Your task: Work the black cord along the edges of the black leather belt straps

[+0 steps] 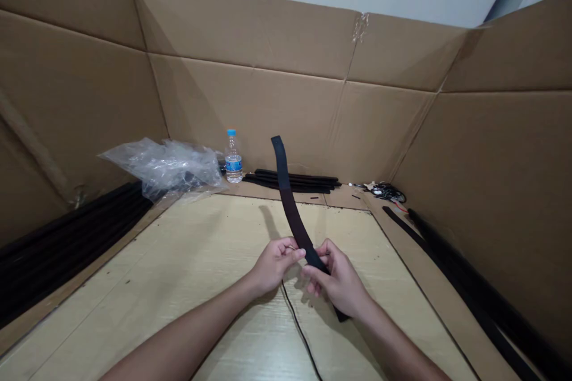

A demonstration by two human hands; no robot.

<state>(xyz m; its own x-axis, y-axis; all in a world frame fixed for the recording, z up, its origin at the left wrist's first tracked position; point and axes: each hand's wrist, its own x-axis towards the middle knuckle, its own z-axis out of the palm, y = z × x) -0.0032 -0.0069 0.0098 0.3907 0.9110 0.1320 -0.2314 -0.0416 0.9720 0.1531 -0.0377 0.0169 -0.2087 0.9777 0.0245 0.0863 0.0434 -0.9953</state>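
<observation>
A flat black strip [288, 193] rises up and away from my hands above the wooden tabletop [187, 262]. My right hand [339, 283] is closed around its lower part. My left hand [273, 263] pinches the strip from the left with thumb and fingertips. A thin black wire [297, 324] runs from under my hands toward the near edge of the table. The lower end of the strip pokes out beneath my right wrist.
Cardboard walls [250, 101] enclose the table. Black strips lie stacked along the left [67, 238], the back [297, 180] and the right [469, 286]. A crumpled clear plastic bag [165, 166] and a small water bottle [233, 158] stand at the back. A tangle of wires [386, 192] sits back right.
</observation>
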